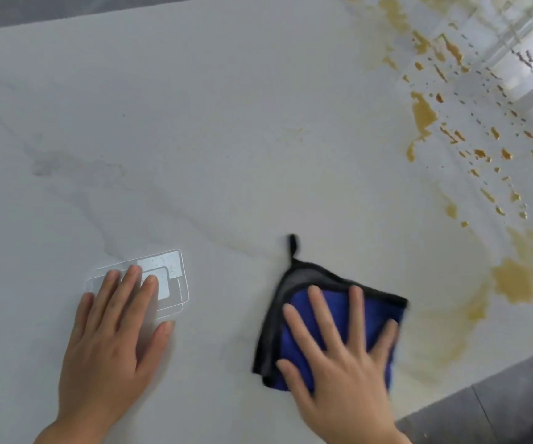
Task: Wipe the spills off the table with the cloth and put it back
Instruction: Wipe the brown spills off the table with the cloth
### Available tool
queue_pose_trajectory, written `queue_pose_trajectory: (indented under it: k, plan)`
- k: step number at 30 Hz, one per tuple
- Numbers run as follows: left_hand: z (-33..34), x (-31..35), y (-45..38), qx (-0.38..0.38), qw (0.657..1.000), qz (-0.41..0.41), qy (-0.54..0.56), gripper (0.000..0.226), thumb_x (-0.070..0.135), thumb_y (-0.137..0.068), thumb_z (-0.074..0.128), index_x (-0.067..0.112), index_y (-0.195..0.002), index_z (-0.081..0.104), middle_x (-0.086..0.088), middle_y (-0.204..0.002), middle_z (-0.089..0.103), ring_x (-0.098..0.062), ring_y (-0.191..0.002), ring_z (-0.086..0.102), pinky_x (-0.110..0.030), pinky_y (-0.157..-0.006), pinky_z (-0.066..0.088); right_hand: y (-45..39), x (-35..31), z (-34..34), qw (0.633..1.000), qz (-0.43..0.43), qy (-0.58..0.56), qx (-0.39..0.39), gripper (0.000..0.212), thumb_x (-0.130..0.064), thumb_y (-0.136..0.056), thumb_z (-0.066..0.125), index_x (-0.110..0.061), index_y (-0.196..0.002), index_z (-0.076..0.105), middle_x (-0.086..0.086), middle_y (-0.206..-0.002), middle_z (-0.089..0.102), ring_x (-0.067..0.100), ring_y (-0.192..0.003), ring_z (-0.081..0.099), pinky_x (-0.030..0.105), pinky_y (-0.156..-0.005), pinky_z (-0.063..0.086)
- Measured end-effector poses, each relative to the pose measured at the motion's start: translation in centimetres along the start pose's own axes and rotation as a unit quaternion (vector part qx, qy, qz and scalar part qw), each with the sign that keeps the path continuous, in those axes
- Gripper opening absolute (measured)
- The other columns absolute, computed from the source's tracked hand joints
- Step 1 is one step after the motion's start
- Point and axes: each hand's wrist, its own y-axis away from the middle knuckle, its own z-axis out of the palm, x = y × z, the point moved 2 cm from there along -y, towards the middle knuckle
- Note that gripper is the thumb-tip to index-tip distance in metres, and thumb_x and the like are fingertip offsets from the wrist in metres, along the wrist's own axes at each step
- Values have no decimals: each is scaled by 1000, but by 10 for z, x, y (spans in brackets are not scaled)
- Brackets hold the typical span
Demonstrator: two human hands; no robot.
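Note:
A folded blue cloth (294,331) with black edging and a black hanging loop lies on the white marbled table (210,139). My right hand (342,360) presses flat on top of it, fingers spread. Yellow-brown spills (422,113) cover the table's right side, with a larger smeared patch (512,280) just right of the cloth. My left hand (111,341) rests flat on the table at the lower left, its fingertips over a clear plastic holder (175,283).
The table's near right edge (483,379) runs diagonally, with dark grey floor beyond it. A glossy reflection of a window falls on the far right corner. The far edge of the table lies at the top left.

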Motion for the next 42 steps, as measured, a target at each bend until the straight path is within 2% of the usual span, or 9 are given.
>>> queue_pose_trajectory:
  k: [3,8,10,13,17,26,30,34,42]
  plan:
    - [-1,1,0,-2,1000,-2,-5,73,59,-91,17,7,-133,47,-10,-145,39,-22,-137,26,-46,-111,19,-42,-6,-6,998,-41,26,41,56,-61,-83,36,-43,-137,39,-5,-151,34,45,-139,21,80,-91,17]
    - [-1,0,1,-12,1000,-11,-7,72,59,-90,16,11,-135,46,-8,-147,38,-24,-138,28,-43,-113,16,-47,28,-5,997,71,26,15,59,-63,-87,13,-47,-144,14,-10,-158,8,33,-144,-9,76,-101,7]
    - [0,0,2,-14,1000,-12,-9,72,60,-90,15,11,-135,45,-8,-147,37,-24,-139,27,-44,-113,17,-15,18,1,996,80,16,20,61,-61,-86,22,-41,-143,26,-3,-157,19,39,-143,-1,79,-97,11]
    - [0,-2,3,-18,1000,-14,-12,74,61,-90,13,12,-136,44,-8,-147,37,-23,-139,25,-44,-113,16,29,-27,14,1000,-18,-5,15,64,-63,-78,42,-38,-137,41,0,-151,34,47,-139,16,81,-93,17]
    - [-1,1,2,-18,1000,-14,-12,73,60,-90,16,10,-135,45,-11,-146,39,-26,-139,28,-48,-112,21,16,-60,17,994,-108,-3,27,58,-64,-82,39,-44,-137,38,-6,-151,33,46,-138,21,80,-94,18]
    - [-2,1,4,-18,1000,-18,-3,81,65,-87,7,13,-138,42,-6,-149,33,-23,-141,24,-45,-114,16,16,-8,9,998,53,12,34,60,-60,-84,35,-38,-140,37,-1,-153,29,44,-140,15,79,-93,18]
    - [-4,3,3,-22,1000,-15,-5,81,64,-88,8,10,-136,43,-10,-148,35,-27,-140,25,-49,-113,19,62,-53,24,999,-25,-26,17,68,-67,-71,46,-41,-134,43,-1,-148,38,47,-136,23,79,-92,20]
    - [-4,2,3,-16,1000,-17,-5,81,65,-88,8,9,-136,44,-12,-147,37,-29,-139,27,-50,-112,21,31,-69,21,996,-80,-13,34,59,-65,-81,39,-44,-136,37,-6,-151,34,45,-138,21,81,-93,18]
    - [-3,0,5,-23,1000,-20,1,69,53,-84,23,14,-139,39,-6,-151,30,-23,-143,20,-46,-116,14,31,-32,15,999,43,-3,22,58,-61,-85,34,-39,-139,36,-3,-153,30,44,-140,16,78,-96,17]
